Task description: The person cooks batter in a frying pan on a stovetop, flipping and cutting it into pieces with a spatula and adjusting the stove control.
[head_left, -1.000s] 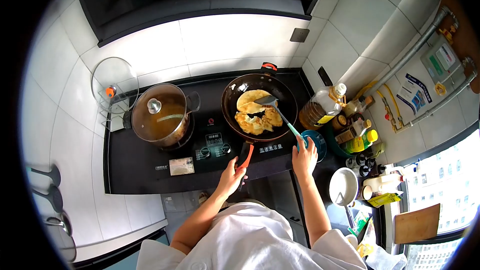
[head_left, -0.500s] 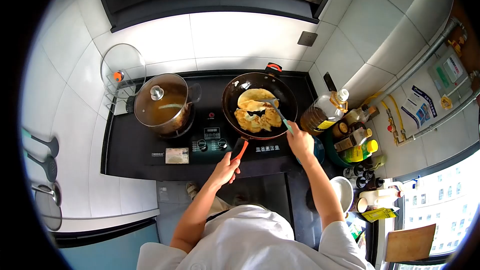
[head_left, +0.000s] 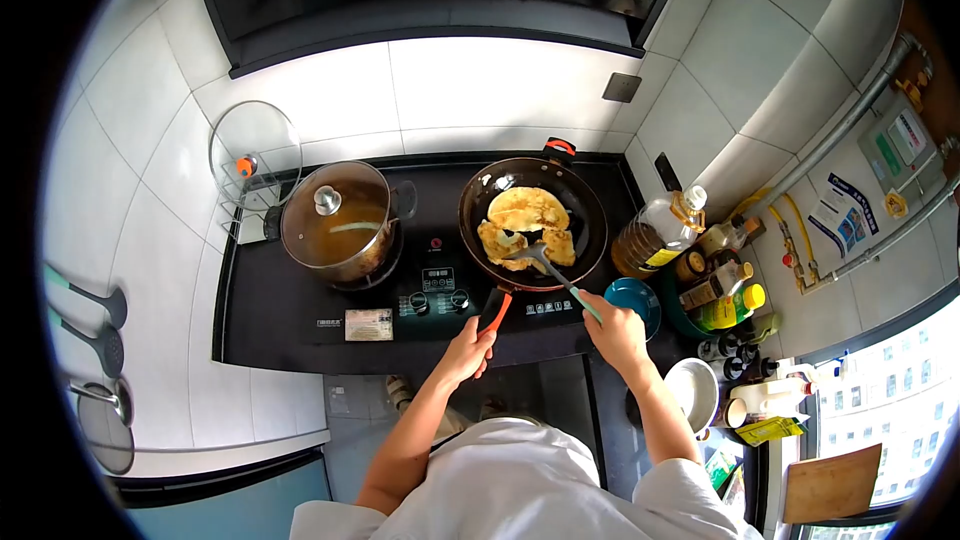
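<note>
My left hand (head_left: 468, 350) is wrapped round the black and red handle of a dark frying pan (head_left: 586, 255). In the pan lie browned egg pieces, a rounded one (head_left: 528, 209) at the back and torn ones nearer the front. My right hand (head_left: 616, 332) grips the green handle of a spatula (head_left: 543, 256). The grey blade is at the front egg pieces, against or partly over them; whether it is under them I cannot tell.
A lidded glass pot (head_left: 338, 230) of brown liquid stands left on the black cooktop (head_left: 280, 325). Right of the pan are an oil bottle (head_left: 655, 238), a blue bowl (head_left: 634, 302), several sauce bottles and a small white pan (head_left: 692, 390).
The spatula blade has moved from the rear egg piece towards the front pieces. My right hand has come lower and nearer my body. My left hand keeps its hold on the pan handle.
</note>
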Demonstrator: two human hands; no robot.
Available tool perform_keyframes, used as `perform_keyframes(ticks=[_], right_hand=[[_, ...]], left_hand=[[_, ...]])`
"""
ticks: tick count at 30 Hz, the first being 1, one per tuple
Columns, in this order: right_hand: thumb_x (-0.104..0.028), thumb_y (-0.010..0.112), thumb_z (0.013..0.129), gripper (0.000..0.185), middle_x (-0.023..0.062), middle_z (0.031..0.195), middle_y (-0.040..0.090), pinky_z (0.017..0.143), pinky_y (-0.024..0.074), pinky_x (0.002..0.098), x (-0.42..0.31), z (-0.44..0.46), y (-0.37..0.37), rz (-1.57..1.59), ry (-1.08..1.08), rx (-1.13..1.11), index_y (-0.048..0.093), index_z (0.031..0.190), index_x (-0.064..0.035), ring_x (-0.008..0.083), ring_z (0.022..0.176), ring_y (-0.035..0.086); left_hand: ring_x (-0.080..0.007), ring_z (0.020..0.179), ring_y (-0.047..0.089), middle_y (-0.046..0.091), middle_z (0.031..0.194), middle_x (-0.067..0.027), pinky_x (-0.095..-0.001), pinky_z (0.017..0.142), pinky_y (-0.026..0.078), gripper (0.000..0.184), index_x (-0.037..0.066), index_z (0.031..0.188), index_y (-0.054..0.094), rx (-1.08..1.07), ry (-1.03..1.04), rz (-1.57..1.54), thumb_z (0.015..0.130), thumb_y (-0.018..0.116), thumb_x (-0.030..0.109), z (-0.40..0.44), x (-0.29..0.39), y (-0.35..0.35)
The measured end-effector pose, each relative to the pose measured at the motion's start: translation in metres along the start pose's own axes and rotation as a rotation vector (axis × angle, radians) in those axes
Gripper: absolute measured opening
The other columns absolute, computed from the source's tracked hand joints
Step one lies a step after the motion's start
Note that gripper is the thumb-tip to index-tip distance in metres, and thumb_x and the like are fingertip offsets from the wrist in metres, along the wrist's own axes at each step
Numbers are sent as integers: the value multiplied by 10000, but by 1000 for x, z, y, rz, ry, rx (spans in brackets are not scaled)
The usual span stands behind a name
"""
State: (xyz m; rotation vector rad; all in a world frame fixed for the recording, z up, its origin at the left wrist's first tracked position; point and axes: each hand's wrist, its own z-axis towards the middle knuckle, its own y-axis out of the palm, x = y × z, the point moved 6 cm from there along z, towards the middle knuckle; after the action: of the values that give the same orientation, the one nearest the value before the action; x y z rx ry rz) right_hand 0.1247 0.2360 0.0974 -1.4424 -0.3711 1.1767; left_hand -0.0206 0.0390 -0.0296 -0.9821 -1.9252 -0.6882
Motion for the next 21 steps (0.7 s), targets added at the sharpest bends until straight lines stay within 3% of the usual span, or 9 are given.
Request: perform_keyframes(ticks=[3,6,9,12,15,18,21], right_hand=[[-138,650,834,292,154,806,682,608,532,387,3,-2,-9,72,-39,111,677,1125,-129,338,669,653],[-151,639,834,271,163,740,662,570,528,405,8,-5,-28,27,95,113,683,1102,-151,343,646,651],[-172,631,847,261,183,750,658,591,529,410,25,-10,-32,43,144,180,686,1100,-144,355,678,653],[-201,620,859,250,205,764,658,638,533,436,42,-13,-20,50,180,164,679,1094,-140,381,724,654],[-163,618,857,271,210,874,667,693,533,412,39,-14,-10,71,267,69,666,1121,-127,384,808,651],[-172,613,859,281,212,871,667,686,532,419,37,-15,-20,117,260,138,661,1134,-136,386,796,651],[-200,606,865,294,202,760,662,637,537,436,44,-11,-11,59,232,170,655,1151,-157,383,698,655]], left_hand=[[-105,447,473,524,731,-51,-264,368,388,655,15,1473,115,-20,7,-7,991,499,237,0,2,-1],[-102,452,472,522,730,-49,-261,370,387,632,9,1460,143,1,15,11,991,499,238,-2,1,0],[-103,460,487,518,702,-46,-256,366,393,442,46,1344,330,82,13,-1,984,502,238,-2,-5,-2],[-100,465,469,510,724,-44,-255,385,388,623,19,1465,150,-1,-1,2,995,492,242,-1,1,-3],[-102,459,465,510,729,-48,-256,380,387,620,26,1470,145,7,-5,7,998,484,241,-1,2,-2],[-101,463,469,512,730,-46,-258,383,390,618,30,1469,149,28,-2,21,996,487,239,-2,2,-4],[-102,466,472,513,731,-46,-260,384,393,616,32,1468,150,16,-3,13,995,487,239,-2,2,-3]])
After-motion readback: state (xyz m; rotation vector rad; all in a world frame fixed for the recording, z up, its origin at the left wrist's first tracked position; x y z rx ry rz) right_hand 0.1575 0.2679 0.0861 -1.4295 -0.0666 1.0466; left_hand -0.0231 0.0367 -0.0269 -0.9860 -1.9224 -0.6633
